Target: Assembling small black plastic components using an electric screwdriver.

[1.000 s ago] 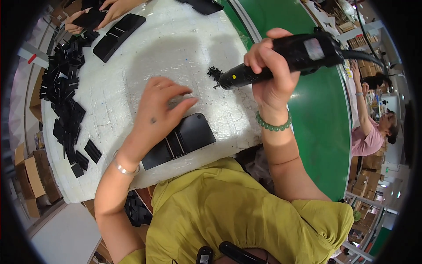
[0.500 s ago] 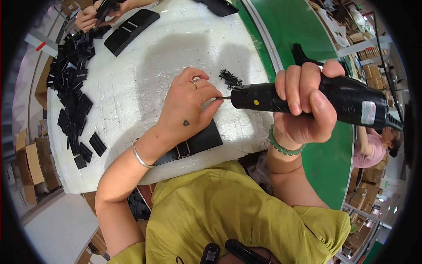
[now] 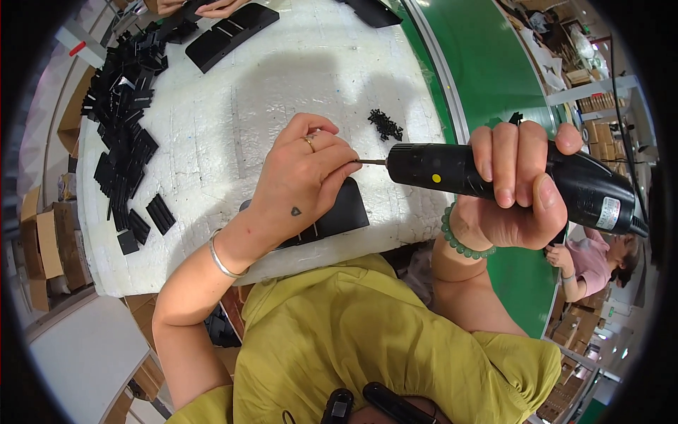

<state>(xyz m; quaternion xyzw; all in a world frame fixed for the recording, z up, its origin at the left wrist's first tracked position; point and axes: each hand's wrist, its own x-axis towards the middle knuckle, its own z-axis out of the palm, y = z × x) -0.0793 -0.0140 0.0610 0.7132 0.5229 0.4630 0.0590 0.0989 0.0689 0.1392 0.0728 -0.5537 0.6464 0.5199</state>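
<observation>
My right hand (image 3: pixel 519 180) is wrapped round a black corded electric screwdriver (image 3: pixel 420 168), held nearly level with its bit (image 3: pixel 374 162) pointing left. At the bit's tip, the thumb and forefinger of my left hand (image 3: pixel 300 177) are pinched together. Whatever lies between those fingertips is too small and covered to make out. Beneath my left hand, a flat black panel (image 3: pixel 346 212) with a pale slot lies near the table's front edge, partly hidden by the hand. Beyond the bit is a small heap of black screws (image 3: pixel 385 124).
A long heap of black plastic pieces (image 3: pixel 127 127) runs along the left of the white-covered table (image 3: pixel 233 141). Another black panel (image 3: pixel 233 35) lies at the far side, near a co-worker's hands (image 3: pixel 219 8). A green surface (image 3: pixel 487 63) adjoins on the right; another person (image 3: pixel 586 265) is beyond it.
The screwdriver and my right hand have shifted slightly right in view. My left pinch stays at the bit's tip. At the far side, the co-worker's hands have moved partly out of view.
</observation>
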